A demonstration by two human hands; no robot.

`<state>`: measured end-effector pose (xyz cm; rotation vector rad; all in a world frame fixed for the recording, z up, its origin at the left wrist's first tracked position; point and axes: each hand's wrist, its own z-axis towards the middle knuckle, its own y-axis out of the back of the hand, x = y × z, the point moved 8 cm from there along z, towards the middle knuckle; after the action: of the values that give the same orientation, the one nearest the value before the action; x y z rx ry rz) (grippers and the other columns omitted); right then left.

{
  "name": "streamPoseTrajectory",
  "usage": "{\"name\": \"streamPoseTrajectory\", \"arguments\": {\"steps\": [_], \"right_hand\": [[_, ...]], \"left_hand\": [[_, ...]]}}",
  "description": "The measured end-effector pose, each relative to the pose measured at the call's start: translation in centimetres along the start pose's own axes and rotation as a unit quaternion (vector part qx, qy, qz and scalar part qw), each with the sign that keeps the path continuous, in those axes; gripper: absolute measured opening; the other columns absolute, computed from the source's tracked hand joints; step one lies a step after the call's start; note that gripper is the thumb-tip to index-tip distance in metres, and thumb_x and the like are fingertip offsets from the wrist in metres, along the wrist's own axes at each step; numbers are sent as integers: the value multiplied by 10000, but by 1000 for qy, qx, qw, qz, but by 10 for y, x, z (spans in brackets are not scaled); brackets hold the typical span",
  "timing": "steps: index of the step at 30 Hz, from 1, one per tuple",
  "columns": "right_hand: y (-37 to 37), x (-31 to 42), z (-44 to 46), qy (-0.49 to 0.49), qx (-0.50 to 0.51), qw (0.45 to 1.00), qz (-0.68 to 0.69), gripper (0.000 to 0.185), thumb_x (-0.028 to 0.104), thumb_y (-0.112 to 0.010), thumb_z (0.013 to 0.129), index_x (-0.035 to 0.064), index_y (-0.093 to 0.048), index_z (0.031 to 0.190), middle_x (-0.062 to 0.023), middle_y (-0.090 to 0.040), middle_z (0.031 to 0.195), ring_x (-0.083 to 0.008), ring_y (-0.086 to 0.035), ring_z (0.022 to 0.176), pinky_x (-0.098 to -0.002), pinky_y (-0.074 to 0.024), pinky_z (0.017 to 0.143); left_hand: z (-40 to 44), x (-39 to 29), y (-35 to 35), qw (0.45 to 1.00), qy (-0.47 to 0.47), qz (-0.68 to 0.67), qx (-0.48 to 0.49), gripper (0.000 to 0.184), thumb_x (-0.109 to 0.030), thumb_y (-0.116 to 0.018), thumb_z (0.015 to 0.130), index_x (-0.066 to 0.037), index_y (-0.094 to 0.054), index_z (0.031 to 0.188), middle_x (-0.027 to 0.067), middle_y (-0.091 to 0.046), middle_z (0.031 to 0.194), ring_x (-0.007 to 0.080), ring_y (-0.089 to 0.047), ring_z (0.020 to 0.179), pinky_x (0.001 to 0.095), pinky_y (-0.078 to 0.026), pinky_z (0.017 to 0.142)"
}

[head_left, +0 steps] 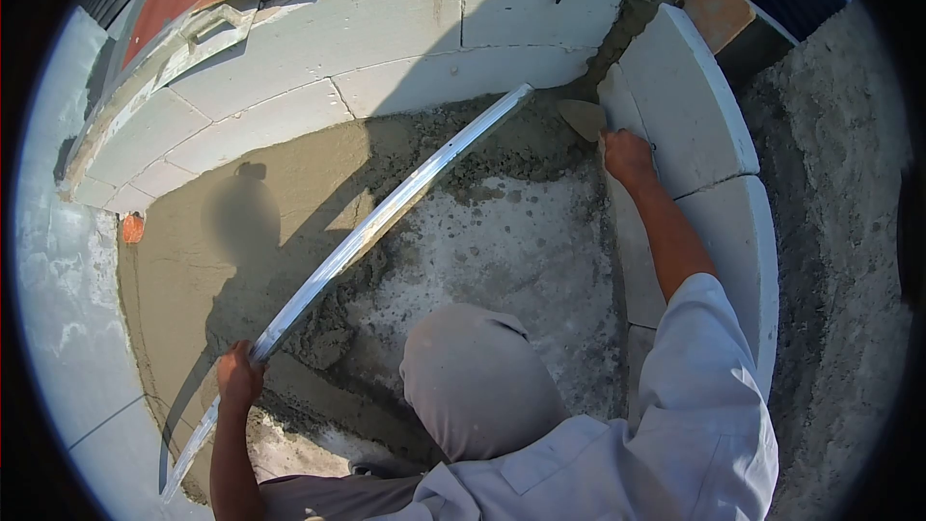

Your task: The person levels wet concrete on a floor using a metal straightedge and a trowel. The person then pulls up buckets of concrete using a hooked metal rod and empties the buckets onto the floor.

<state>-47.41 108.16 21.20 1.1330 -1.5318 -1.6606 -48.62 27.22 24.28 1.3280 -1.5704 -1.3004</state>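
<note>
Wet cement (169, 260) spreads beyond the left hand (239, 374), whose fingers are wrapped around a long metal bar (367, 229) that slants far up and right from that grip. A trowel (583, 120) juts leftward from the right hand (629, 156), closed around its handle near white blocks (690, 106).

Silvery straightedge (369, 230) slants across mortar (313, 169) (smoother leftward); trowel (582, 120) near its end.
</note>
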Motion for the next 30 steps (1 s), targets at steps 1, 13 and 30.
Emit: {"name": "streamPoseTrajectory", "arguments": {"steps": [1, 13, 30], "right_hand": [[-3, 9, 5, 24, 7, 999, -27, 240, 142, -546, 978, 89, -779, 1002, -171, -750, 1024, -331, -742, 973, -480, -604, 819], [39, 6, 10, 40, -7, 999, -35, 419, 90, -553, 968, 158, -650, 1369, -178, -725, 1010, -376, -739, 954, -492, -603, 811], [47, 10, -28, 140, -23, 987, 70, 581, 14, -675, 868, 301, -662, 1373, -162, -699, 1015, -376, -712, 938, -479, -583, 833]], "left_hand": [[0, 6, 1, 1000, -8, 9, -2, 470, -81, -860, 709, 14, -651, 1119, 227, -689, 1045, 449, -675, 954, 502, -535, 838], [-14, -11, 10, 999, 53, -6, 7, 372, -47, -838, 716, -6, -658, 1039, 213, -683, 1036, 444, -679, 972, 507, -533, 843], [-12, 7, 10, 997, 76, -13, -11, 466, -64, -838, 740, -7, -656, 1165, 212, -688, 1121, 422, -683, 1036, 482, -542, 888]]}}
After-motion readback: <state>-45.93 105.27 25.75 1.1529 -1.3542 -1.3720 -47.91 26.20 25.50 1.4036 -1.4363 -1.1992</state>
